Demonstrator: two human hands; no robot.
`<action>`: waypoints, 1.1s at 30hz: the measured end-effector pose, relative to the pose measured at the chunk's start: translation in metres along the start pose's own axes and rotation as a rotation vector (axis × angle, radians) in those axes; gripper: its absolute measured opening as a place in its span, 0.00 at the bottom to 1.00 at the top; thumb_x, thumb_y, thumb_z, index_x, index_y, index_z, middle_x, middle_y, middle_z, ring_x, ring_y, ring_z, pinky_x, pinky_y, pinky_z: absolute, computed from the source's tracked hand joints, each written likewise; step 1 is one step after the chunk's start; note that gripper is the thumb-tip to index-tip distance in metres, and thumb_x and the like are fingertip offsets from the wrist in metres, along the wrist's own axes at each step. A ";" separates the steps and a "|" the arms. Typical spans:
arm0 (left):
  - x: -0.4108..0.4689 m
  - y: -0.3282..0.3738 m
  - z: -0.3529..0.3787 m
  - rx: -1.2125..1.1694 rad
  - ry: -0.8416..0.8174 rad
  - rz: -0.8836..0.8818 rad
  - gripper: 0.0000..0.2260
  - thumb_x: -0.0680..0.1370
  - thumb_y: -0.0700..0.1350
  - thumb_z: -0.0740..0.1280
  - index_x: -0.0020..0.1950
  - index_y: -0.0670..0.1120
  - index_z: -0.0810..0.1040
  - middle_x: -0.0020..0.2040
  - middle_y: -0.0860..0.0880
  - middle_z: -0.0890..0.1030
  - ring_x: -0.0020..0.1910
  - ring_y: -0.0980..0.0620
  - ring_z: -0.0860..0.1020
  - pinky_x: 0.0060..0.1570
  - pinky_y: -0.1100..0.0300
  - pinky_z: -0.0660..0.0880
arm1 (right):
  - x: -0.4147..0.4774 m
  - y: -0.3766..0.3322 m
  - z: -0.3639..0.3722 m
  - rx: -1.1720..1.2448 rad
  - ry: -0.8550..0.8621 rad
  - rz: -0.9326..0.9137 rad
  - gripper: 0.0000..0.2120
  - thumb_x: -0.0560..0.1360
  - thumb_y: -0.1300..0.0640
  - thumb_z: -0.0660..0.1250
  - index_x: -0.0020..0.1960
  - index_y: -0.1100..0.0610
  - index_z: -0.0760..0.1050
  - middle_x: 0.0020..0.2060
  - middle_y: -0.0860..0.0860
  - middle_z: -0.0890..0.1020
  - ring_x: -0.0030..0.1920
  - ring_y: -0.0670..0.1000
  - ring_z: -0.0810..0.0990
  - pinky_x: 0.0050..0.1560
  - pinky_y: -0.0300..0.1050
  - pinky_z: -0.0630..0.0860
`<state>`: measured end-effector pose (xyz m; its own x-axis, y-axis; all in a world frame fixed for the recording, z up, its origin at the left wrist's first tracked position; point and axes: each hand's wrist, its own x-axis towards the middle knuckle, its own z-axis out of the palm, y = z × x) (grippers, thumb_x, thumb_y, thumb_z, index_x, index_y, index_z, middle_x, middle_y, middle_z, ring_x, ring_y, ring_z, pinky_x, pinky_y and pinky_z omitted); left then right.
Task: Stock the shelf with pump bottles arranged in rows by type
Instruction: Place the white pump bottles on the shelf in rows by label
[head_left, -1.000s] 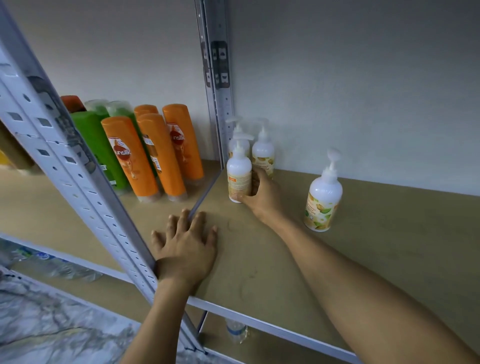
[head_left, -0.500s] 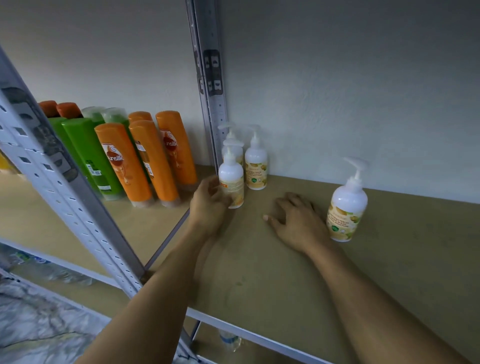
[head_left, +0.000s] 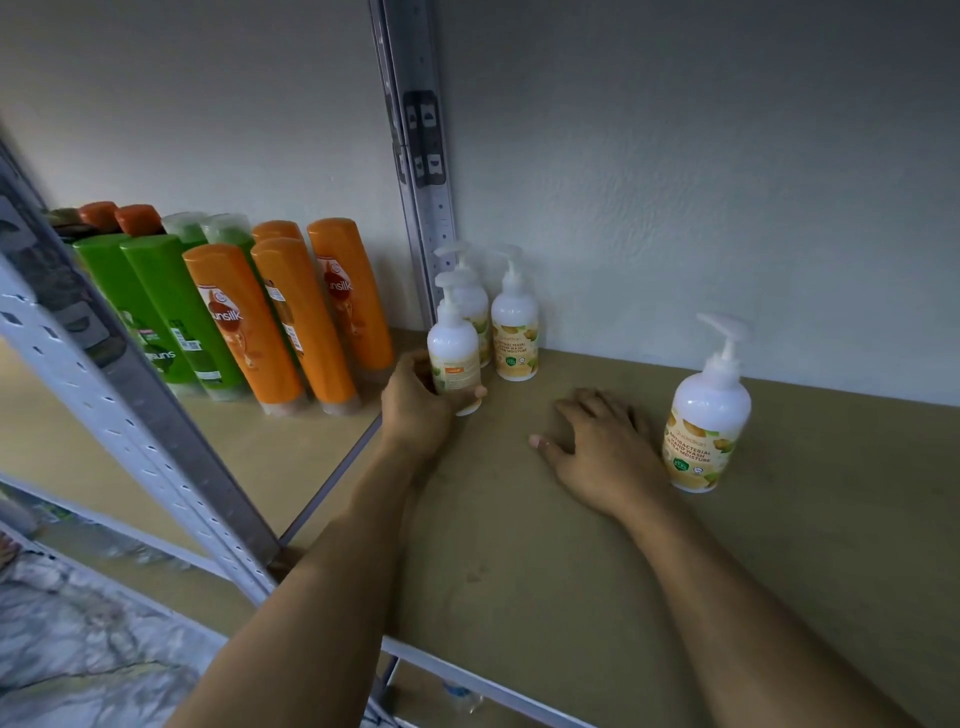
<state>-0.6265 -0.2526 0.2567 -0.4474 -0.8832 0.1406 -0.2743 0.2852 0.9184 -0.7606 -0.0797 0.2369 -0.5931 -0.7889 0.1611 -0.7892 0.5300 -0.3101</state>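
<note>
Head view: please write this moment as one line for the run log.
left hand: grips front pump bottle | right hand: rests on shelf, beside lone pump bottle

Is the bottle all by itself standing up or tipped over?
Standing up: the lone pump bottle rests on its base, pump on top.

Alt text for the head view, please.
The left hand grips the front pump bottle of three near the metal upright; the right hand rests on the shelf beside a lone fourth pump bottle. Orange and green shampoo bottles stand further left.
</note>
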 end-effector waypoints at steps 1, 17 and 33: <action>-0.001 0.003 0.004 0.007 0.056 -0.002 0.32 0.64 0.50 0.84 0.61 0.50 0.70 0.56 0.54 0.78 0.53 0.55 0.78 0.49 0.63 0.77 | 0.000 0.000 0.000 -0.001 0.000 0.001 0.30 0.78 0.34 0.55 0.75 0.48 0.65 0.77 0.49 0.63 0.79 0.53 0.54 0.77 0.58 0.50; 0.003 -0.008 -0.009 -0.017 -0.066 0.036 0.37 0.63 0.46 0.84 0.69 0.48 0.72 0.60 0.54 0.79 0.59 0.54 0.78 0.59 0.57 0.77 | -0.001 0.000 0.000 -0.010 0.011 -0.005 0.30 0.78 0.34 0.56 0.74 0.48 0.66 0.76 0.49 0.64 0.78 0.52 0.55 0.77 0.57 0.51; 0.003 -0.002 0.002 -0.043 0.141 0.022 0.27 0.66 0.42 0.83 0.63 0.46 0.78 0.51 0.56 0.80 0.47 0.61 0.78 0.44 0.70 0.73 | 0.000 0.001 0.001 -0.025 0.010 -0.005 0.29 0.78 0.33 0.55 0.75 0.46 0.66 0.76 0.48 0.64 0.78 0.51 0.56 0.77 0.56 0.52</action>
<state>-0.6285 -0.2549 0.2544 -0.3277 -0.9215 0.2084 -0.2278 0.2911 0.9292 -0.7612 -0.0793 0.2358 -0.5908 -0.7883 0.1720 -0.7958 0.5340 -0.2857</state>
